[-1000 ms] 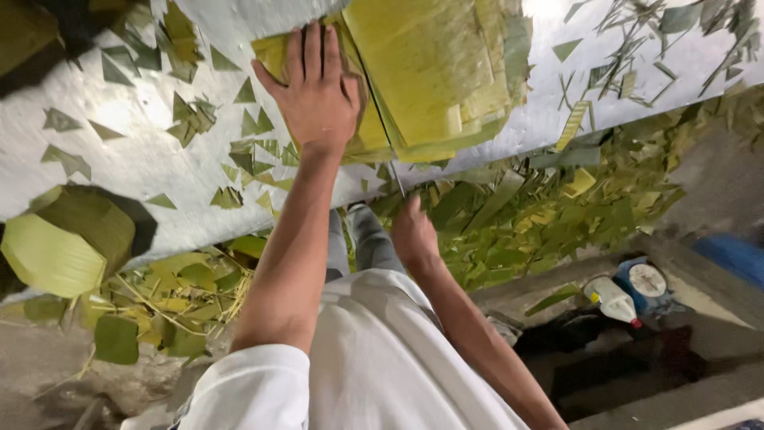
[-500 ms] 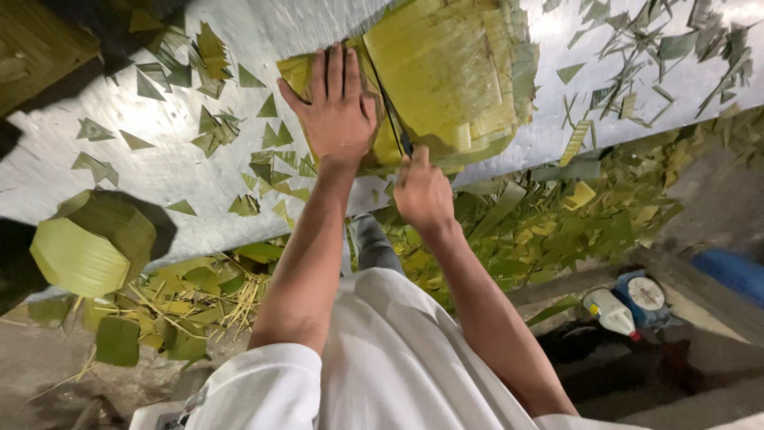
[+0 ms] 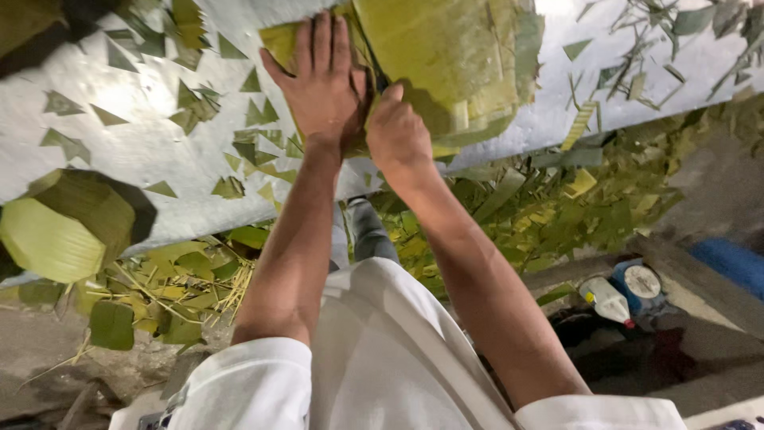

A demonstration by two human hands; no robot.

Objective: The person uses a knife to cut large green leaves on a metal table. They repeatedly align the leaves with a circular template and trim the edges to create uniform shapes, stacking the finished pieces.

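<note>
Since the earlier frames the right hand (image 3: 398, 127) has come up from below the table edge and now sits on the leaf stack (image 3: 446, 64), right beside the left hand (image 3: 322, 80). Left hand is spread flat, fingers apart, pressing the stack's near-left corner onto the white table (image 3: 135, 151); it clamps nothing. Right hand is curled into a fist w/ a thin dark blade-like thing poking up betw. the two hands; looks closed on a handle, but can't tell for sure. Stack lies under & just beyond both hands, mostly on the right-hand side, one rounded edge hanging over the table's near edge. Judging by looks: leaves are light, thin, floppy, smooth, so layers prob. slide on each other and tear along the grain; best held by flat pressure near the cut line, not pinched at an edge. Small leaf offcuts (image 3: 239, 151) litter the table left of the left hand. A rolled leaf bundle (image 3: 60, 231) sits further left at the table's near edge, well apart. Below the arms, the floor carries leaf scraps (image 3: 167, 287). Room: open table left of the hands; near edge is close to the wrists, so little space to pull back.
</note>
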